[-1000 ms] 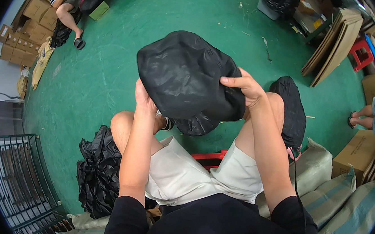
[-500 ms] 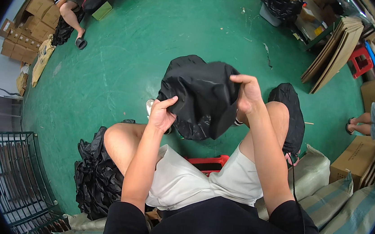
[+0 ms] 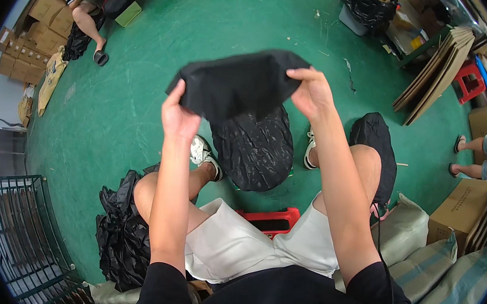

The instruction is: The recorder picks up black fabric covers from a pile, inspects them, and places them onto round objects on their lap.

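A piece of black cloth (image 3: 238,84) is stretched in the air between my two hands, its outline blurred by motion. My left hand (image 3: 180,113) grips its left end, with the thumb raised along the edge. At the upper right corner my right hand (image 3: 312,94) pinches the cloth between thumb and fingers. Beneath, on the floor between my feet, lies a rounded, wrinkled black bundle (image 3: 255,153); the cloth hides its far end, so I cannot tell whether the two are joined.
Crumpled black material (image 3: 124,234) lies by my left leg, and another black bundle (image 3: 373,156) by my right knee. A red-framed object (image 3: 272,220) sits between my thighs. Woven sacks (image 3: 419,274) and a carton (image 3: 460,202) stand at right. Another person (image 3: 90,11) sits far left.
Both hands have lifted the cloth up and away from me, and my left hand has moved left, spreading it wider. The wrinkled bundle beneath is now exposed.
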`<state>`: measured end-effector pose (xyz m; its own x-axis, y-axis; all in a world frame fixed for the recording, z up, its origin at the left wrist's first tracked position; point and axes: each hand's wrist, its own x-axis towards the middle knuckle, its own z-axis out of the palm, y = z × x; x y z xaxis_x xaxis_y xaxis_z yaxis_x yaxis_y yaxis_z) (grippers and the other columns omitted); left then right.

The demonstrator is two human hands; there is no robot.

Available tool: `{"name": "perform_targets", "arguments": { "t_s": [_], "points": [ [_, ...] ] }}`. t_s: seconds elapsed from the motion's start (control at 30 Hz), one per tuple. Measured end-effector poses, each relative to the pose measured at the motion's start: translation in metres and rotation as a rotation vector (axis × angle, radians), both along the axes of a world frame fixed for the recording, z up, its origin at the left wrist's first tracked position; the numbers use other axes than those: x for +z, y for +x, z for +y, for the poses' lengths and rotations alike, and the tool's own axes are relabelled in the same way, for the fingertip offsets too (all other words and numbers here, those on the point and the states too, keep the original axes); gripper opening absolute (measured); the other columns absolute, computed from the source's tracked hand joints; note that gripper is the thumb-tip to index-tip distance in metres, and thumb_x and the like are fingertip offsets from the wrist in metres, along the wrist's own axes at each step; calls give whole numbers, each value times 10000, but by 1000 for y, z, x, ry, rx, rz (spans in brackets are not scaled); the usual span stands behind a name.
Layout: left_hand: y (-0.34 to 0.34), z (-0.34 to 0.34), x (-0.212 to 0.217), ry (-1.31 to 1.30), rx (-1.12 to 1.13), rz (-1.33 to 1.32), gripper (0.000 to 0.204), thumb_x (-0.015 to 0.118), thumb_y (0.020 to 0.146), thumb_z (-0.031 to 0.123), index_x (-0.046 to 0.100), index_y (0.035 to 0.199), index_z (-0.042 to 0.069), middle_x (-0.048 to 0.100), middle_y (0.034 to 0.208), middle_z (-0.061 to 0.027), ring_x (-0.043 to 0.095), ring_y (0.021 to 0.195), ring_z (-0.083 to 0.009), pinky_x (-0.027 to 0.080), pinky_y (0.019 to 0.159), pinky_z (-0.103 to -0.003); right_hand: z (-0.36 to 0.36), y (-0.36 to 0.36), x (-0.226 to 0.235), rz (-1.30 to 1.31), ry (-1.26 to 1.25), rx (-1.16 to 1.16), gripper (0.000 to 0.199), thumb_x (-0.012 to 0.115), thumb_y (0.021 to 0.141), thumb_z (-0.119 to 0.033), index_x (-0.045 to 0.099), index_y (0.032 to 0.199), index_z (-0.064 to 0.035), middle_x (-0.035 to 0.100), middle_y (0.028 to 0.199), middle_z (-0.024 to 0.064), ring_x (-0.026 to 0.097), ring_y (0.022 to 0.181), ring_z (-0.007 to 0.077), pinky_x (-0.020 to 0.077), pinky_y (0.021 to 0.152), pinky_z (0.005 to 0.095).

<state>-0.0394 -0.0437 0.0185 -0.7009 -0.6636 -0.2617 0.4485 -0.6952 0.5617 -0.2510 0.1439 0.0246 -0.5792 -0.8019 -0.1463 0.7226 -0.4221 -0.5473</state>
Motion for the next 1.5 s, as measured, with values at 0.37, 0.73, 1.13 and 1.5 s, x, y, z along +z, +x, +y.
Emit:
{"name": "perform_targets", "arguments": {
  "t_s": [0.37, 0.73, 1.13, 1.5],
  "points": [
    [-63, -80, -143, -52, 236, -530, 378, 523, 999, 127, 431, 1298, -84, 591, 1231, -181, 620, 1078, -309, 536, 896, -471, -80, -54, -206, 297, 863, -305, 426, 555, 949, -109, 483, 1322, 85, 557, 1314, 211, 599, 1123, 311, 455, 966, 406],
    [-59, -84, -189, -73, 146, -378, 326, 517, 1012, 229, 499, 1309, 95, 602, 1247, -109, 615, 1097, -289, 524, 919, -482, -93, -47, -188, 133, 636, -64, 297, 629, 752, -12, 599, 1047, 10, 661, 974, 144, 643, 858, 273, 531, 754, 408],
    [-46, -22, -203, -473, 12, -911, 463, 709, 888, 256, 582, 1181, -80, 657, 1114, -155, 623, 993, -227, 468, 918, -355, -78, -2, -251, 251, 1108, -194, 527, 622, 688, -33, 518, 1188, 96, 629, 1129, 237, 617, 1068, 361, 491, 868, 433],
    [23, 108, -234, -612, 174, -1444, 433, 625, 912, 291, 635, 1012, -131, 662, 1012, -311, 631, 980, -446, 469, 865, -466, -9, 66, -202, 527, 1645, -58, 427, 583, 809, -137, 411, 1162, 32, 612, 1134, 305, 608, 1065, 454, 488, 924, 504]
  ]
}}
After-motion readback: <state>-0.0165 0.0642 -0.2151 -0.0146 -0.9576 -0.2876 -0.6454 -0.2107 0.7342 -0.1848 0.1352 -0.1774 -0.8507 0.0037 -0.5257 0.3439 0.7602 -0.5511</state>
